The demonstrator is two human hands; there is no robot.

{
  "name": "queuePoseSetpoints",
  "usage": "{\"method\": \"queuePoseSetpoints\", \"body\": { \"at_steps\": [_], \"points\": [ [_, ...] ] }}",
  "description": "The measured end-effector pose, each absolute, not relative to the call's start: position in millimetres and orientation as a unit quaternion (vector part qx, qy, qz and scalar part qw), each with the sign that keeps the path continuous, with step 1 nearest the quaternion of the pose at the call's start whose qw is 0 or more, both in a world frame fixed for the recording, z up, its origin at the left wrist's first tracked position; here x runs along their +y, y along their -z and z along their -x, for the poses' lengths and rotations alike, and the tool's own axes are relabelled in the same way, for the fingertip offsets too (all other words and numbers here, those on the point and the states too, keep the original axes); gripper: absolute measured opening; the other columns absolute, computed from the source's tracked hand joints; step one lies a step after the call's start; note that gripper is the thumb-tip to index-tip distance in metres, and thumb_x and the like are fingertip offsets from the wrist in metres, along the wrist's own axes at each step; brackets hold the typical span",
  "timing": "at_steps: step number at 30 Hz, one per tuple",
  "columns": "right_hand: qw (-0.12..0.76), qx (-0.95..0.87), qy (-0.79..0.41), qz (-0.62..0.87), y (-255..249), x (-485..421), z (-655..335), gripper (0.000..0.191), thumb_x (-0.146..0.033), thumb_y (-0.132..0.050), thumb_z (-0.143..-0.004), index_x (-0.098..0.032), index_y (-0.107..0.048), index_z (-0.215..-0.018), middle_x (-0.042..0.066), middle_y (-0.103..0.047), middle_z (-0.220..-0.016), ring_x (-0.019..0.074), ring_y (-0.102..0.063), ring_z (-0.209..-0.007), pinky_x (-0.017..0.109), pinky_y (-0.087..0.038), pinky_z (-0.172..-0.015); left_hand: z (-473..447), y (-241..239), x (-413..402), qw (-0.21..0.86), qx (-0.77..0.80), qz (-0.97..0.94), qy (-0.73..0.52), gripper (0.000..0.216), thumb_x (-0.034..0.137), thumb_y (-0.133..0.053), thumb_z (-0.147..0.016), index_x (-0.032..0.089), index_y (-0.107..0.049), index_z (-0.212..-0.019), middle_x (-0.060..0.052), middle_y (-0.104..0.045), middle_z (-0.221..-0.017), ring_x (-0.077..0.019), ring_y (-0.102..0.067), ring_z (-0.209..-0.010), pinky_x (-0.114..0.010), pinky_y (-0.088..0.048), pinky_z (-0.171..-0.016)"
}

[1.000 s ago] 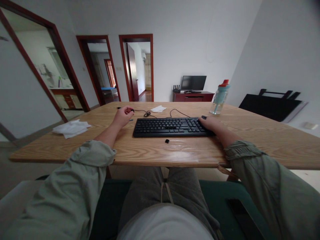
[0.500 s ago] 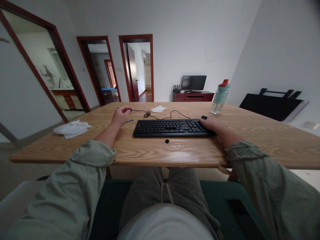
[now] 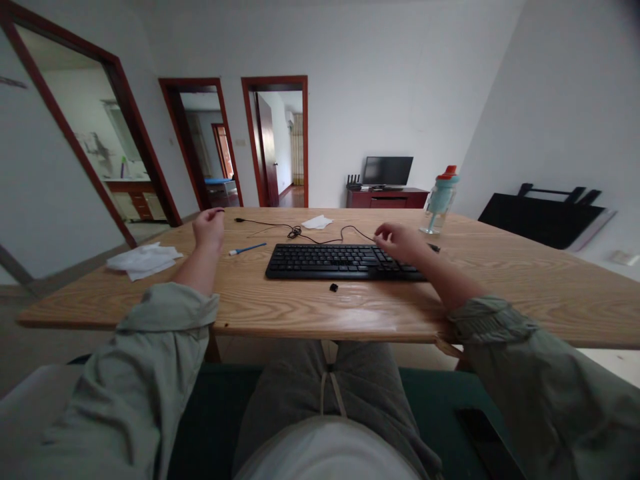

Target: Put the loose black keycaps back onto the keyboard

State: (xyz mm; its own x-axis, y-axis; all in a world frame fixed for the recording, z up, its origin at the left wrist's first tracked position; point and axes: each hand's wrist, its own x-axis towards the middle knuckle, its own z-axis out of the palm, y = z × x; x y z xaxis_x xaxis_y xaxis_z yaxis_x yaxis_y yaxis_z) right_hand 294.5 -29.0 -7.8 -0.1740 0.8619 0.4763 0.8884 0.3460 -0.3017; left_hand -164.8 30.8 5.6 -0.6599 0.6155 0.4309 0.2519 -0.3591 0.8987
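Note:
A black keyboard (image 3: 330,261) lies across the middle of the wooden table (image 3: 525,293). My right hand (image 3: 400,241) hovers over its right end, fingers bent and drawn together near the top row of keys. My left hand (image 3: 209,228) is raised off the table well to the left of the keyboard. Its fingers are curled, with a small dark speck at the fingertips. The keyboard's black cable (image 3: 300,232) trails loose behind it. A thin blue stick (image 3: 247,249) lies between my left hand and the keyboard. In front of the keyboard sits a small loose black piece (image 3: 333,287).
A crumpled white tissue (image 3: 317,221) lies behind the keyboard and a pile of white tissues (image 3: 143,259) at the left edge. A teal bottle with a red cap (image 3: 440,200) stands at the back right. A small dark object (image 3: 434,248) lies right of my right hand.
My left hand let go of the cable end and moved left and up. My right hand lifted from the keyboard's right end and shifted left, uncovering the small dark object.

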Motion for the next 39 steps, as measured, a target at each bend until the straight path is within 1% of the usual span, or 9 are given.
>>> {"method": "queuePoseSetpoints", "body": {
  "at_steps": [2, 4, 7, 10, 14, 19, 27, 31, 39],
  "points": [
    [0.232, -0.846, -0.11, 0.468, 2, -41, -258, 0.033, -0.041, -0.056, -0.087, -0.014, -0.07, -0.101, 0.006, -0.065, -0.08, 0.0155, -0.055, -0.069, 0.027, -0.041, -0.063, 139, -2, 26, 0.149, 0.548, -0.495, -0.658, 0.023, 0.02, -0.062, -0.074, 0.012, -0.07, -0.094, -0.002, -0.063, -0.079, -0.0103, -0.05, -0.065, -0.024, -0.041, -0.061],
    [0.133, -0.892, -0.184, 0.391, -1, -50, -229, 0.036, -0.042, -0.06, -0.084, -0.016, -0.072, -0.106, 0.004, -0.065, -0.079, 0.0146, -0.054, -0.067, 0.026, -0.039, -0.059, 109, 3, 19, 0.183, 0.528, -0.625, -0.545, 0.028, 0.027, -0.066, -0.074, 0.012, -0.073, -0.097, -0.003, -0.065, -0.076, -0.0127, -0.052, -0.066, -0.026, -0.042, -0.064],
    [0.053, -0.91, -0.219, 0.348, -1, -55, -207, 0.04, -0.043, -0.067, -0.08, -0.019, -0.073, -0.112, 0.004, -0.067, -0.084, 0.0147, -0.057, -0.07, 0.025, -0.041, -0.061, 62, 7, 6, 0.204, 0.464, -0.774, -0.38, 0.04, 0.039, -0.069, -0.074, 0.014, -0.074, -0.105, -0.005, -0.069, -0.081, -0.015, -0.056, -0.069, -0.028, -0.044, -0.066],
    [0.039, -0.907, -0.214, 0.361, 2, -55, -209, 0.036, -0.041, -0.068, -0.079, -0.02, -0.075, -0.107, 0.003, -0.068, -0.083, 0.0146, -0.057, -0.068, 0.025, -0.041, -0.06, 21, 8, -3, 0.206, 0.399, -0.846, -0.288, 0.038, 0.038, -0.069, -0.076, 0.013, -0.074, -0.104, -0.006, -0.071, -0.087, -0.0152, -0.06, -0.074, -0.027, -0.046, -0.067],
    [0.054, -0.901, -0.229, 0.365, 7, -53, -221, 0.029, -0.037, -0.066, -0.079, -0.019, -0.077, -0.099, 0.002, -0.069, -0.078, 0.0133, -0.052, -0.064, 0.025, -0.038, -0.058, -7, 9, -5, 0.201, 0.371, -0.88, -0.216, 0.031, 0.031, -0.067, -0.078, 0.012, -0.075, -0.102, -0.006, -0.074, -0.09, -0.0148, -0.063, -0.077, -0.026, -0.047, -0.072],
    [0.097, -0.889, -0.256, 0.368, 6, -57, -232, 0.026, -0.032, -0.063, -0.078, -0.016, -0.075, -0.095, 0.002, -0.065, -0.077, 0.0119, -0.049, -0.065, 0.024, -0.036, -0.059, -6, 14, -1, 0.166, 0.377, -0.895, -0.17, 0.035, 0.032, -0.066, -0.08, 0.015, -0.075, -0.109, -0.005, -0.075, -0.096, -0.0155, -0.065, -0.081, -0.025, -0.046, -0.072],
    [0.287, -0.833, -0.201, 0.429, 17, -35, -243, 0.028, -0.032, -0.057, -0.082, -0.012, -0.071, -0.096, 0.005, -0.066, -0.081, 0.0129, -0.054, -0.068, 0.024, -0.04, -0.061, -2, 14, -2, 0.14, 0.37, -0.904, -0.161, 0.036, 0.031, -0.06, -0.083, 0.018, -0.075, -0.113, -0.004, -0.074, -0.105, -0.0172, -0.066, -0.09, -0.025, -0.047, -0.082],
    [0.295, -0.836, -0.141, 0.441, 23, -28, -244, 0.024, -0.027, -0.058, -0.081, -0.013, -0.071, -0.095, 0.004, -0.065, -0.077, 0.0131, -0.053, -0.066, 0.025, -0.039, -0.061, -3, 15, -2, 0.135, 0.372, -0.905, -0.158, 0.034, 0.029, -0.058, -0.085, 0.018, -0.076, -0.111, -0.005, -0.074, -0.106, -0.0173, -0.066, -0.092, -0.024, -0.047, -0.084],
    [0.278, -0.842, -0.11, 0.449, 21, -33, -240, 0.023, -0.024, -0.057, -0.082, -0.015, -0.072, -0.097, 0.004, -0.067, -0.081, 0.0141, -0.056, -0.071, 0.026, -0.04, -0.066, -2, 14, -3, 0.155, 0.361, -0.907, -0.155, 0.035, 0.032, -0.056, -0.087, 0.016, -0.075, -0.112, -0.005, -0.074, -0.107, -0.0167, -0.066, -0.092, -0.024, -0.047, -0.083]
  ]
}}
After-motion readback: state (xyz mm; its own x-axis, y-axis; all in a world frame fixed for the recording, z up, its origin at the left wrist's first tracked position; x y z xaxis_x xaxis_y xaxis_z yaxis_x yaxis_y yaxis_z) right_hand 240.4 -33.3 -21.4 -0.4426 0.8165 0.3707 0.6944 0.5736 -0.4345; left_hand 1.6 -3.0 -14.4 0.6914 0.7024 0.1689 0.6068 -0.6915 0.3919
